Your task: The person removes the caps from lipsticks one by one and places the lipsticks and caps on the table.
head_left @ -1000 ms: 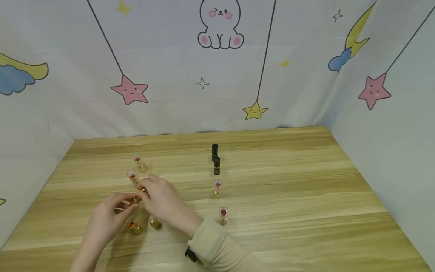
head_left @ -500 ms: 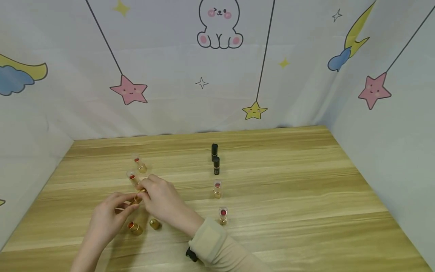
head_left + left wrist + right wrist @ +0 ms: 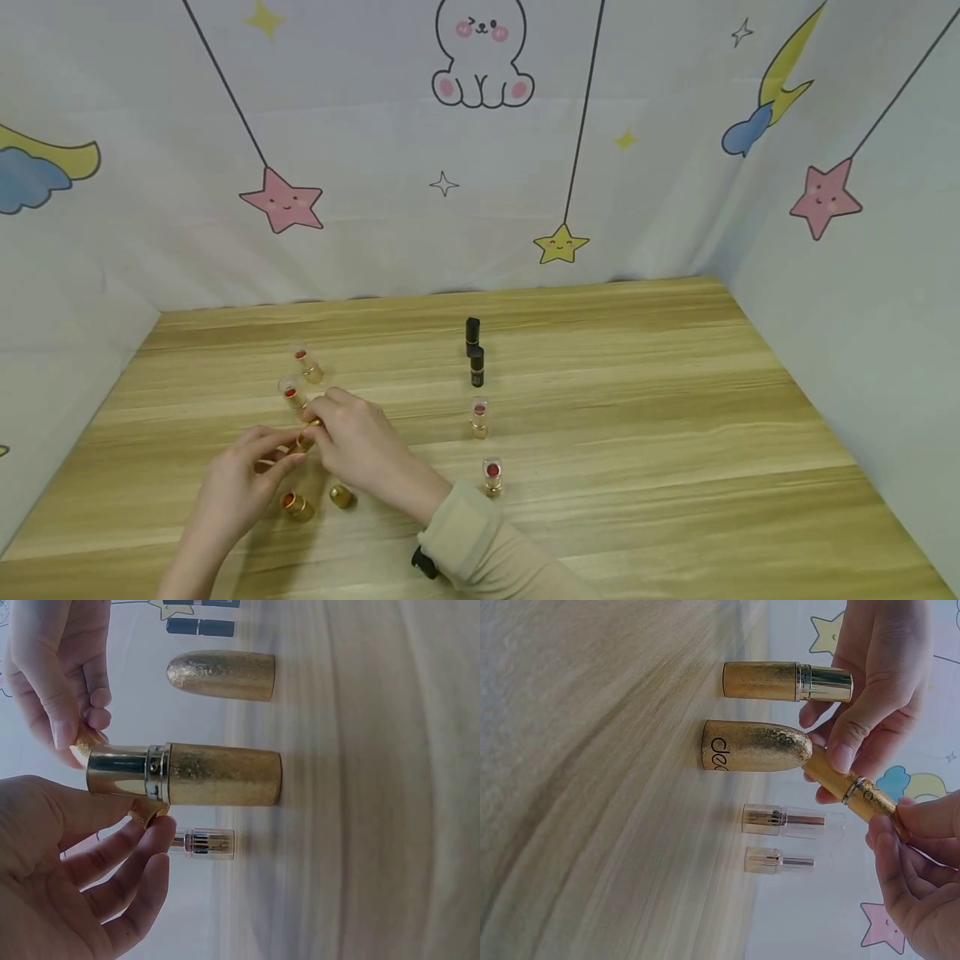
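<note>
Both hands meet at a gold lipstick tube (image 3: 851, 785), held tilted above the table at the left. My left hand (image 3: 238, 479) pinches one end between thumb and fingers; my right hand (image 3: 356, 437) pinches the other. In the left wrist view, an upright uncapped gold lipstick (image 3: 225, 775) hides the middle of the held tube. That uncapped lipstick stands on the table below my hands, its red tip visible from above. Right of it stands a rounded gold cap (image 3: 342, 497), with dark lettering in the right wrist view.
Two clear-capped lipsticks (image 3: 308, 364) stand behind the hands at the left. Toward the middle, a row holds two black lipsticks (image 3: 477, 367) and two clear-capped ones (image 3: 492, 477). A black object (image 3: 424, 562) shows beside the right sleeve. A printed curtain (image 3: 375, 250) closes off the back.
</note>
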A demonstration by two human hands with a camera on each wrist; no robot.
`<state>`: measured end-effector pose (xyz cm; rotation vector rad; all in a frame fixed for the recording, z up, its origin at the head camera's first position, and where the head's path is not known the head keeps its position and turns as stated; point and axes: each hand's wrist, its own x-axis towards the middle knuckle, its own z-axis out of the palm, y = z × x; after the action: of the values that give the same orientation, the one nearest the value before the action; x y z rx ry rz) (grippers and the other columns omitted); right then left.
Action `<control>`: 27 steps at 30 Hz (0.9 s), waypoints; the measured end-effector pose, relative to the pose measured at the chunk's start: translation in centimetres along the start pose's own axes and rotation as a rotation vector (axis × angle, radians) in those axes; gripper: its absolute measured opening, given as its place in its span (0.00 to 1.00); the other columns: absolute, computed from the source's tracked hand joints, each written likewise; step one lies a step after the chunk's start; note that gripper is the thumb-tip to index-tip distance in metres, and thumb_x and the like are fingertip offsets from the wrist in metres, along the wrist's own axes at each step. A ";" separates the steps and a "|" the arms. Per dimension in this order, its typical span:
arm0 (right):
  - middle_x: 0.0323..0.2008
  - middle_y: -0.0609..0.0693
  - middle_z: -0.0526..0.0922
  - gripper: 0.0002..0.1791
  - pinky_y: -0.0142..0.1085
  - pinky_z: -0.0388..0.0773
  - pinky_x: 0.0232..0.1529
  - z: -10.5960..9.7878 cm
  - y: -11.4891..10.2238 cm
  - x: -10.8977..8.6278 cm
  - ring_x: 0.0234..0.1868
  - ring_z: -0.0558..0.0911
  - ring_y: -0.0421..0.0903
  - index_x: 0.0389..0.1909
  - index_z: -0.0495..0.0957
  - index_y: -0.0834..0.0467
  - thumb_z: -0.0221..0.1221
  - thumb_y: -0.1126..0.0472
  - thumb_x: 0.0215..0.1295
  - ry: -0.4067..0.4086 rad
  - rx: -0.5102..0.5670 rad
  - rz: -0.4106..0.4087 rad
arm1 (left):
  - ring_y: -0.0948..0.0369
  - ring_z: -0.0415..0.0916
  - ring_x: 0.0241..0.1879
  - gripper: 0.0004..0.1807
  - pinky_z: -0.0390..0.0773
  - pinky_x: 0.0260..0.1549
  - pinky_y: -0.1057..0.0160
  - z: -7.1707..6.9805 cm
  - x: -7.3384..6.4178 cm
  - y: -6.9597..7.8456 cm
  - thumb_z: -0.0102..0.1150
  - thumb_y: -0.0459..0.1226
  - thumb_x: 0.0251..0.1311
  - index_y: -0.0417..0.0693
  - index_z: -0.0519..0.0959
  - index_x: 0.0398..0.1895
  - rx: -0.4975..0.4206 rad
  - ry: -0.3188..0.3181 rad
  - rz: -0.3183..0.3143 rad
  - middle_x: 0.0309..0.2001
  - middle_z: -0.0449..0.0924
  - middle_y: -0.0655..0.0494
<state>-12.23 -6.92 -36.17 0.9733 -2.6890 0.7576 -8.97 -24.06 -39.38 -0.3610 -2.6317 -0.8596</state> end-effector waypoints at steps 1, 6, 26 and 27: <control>0.37 0.41 0.80 0.09 0.14 0.67 0.30 0.0 0.0 0.0 0.30 0.73 0.29 0.44 0.81 0.53 0.58 0.56 0.67 -0.002 -0.010 -0.008 | 0.82 0.70 0.30 0.16 0.79 0.24 0.71 0.0 0.0 0.0 0.71 0.25 0.42 0.39 0.85 0.39 -0.004 0.001 0.004 0.35 0.83 0.50; 0.38 0.41 0.80 0.08 0.13 0.68 0.33 -0.1 -0.1 0.0 0.32 0.75 0.29 0.43 0.81 0.53 0.59 0.56 0.66 -0.003 -0.038 -0.049 | 0.83 0.70 0.30 0.17 0.78 0.24 0.72 0.0 -0.3 -0.2 0.70 0.24 0.43 0.38 0.84 0.40 -0.012 -0.013 0.001 0.36 0.83 0.50; 0.38 0.41 0.80 0.08 0.14 0.69 0.35 -0.3 0.2 -0.1 0.34 0.75 0.30 0.44 0.80 0.53 0.58 0.56 0.67 0.033 -0.041 -0.046 | 0.84 0.69 0.30 0.15 0.79 0.25 0.71 0.0 -0.3 -0.2 0.70 0.26 0.46 0.37 0.84 0.40 -0.005 -0.047 -0.068 0.37 0.84 0.48; 0.38 0.41 0.80 0.08 0.14 0.69 0.35 -0.3 0.2 -0.1 0.34 0.75 0.30 0.44 0.80 0.53 0.58 0.56 0.67 0.032 -0.042 -0.044 | 0.84 0.70 0.30 0.15 0.79 0.25 0.71 0.0 -0.3 -0.2 0.70 0.27 0.46 0.37 0.84 0.41 -0.005 -0.048 -0.071 0.38 0.84 0.48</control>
<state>-12.26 -6.59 -35.96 0.9979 -2.6365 0.6993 -8.74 -24.27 -39.65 -0.2943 -2.7012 -0.8907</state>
